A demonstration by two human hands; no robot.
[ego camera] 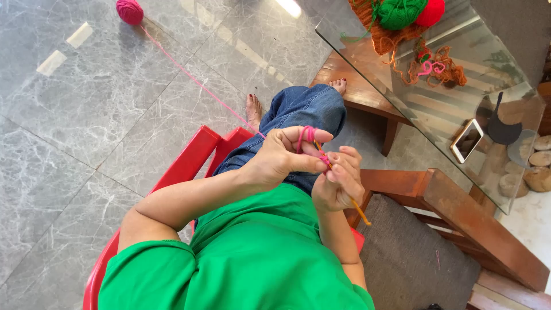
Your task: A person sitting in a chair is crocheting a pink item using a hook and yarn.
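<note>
The left hand (281,158) pinches pink yarn (198,83) looped over its forefinger, while the right hand (338,183) grips a hook (359,211). The yarn runs across the floor (86,126) to its ball (130,11).

the left hand (281,158) has thin pink yarn (195,80) wrapped over its forefinger; the right hand (338,183) grips a slim orange crochet hook (360,213). the strand leads to a pink yarn ball (130,11) on the grey marble floor (74,143).
</note>
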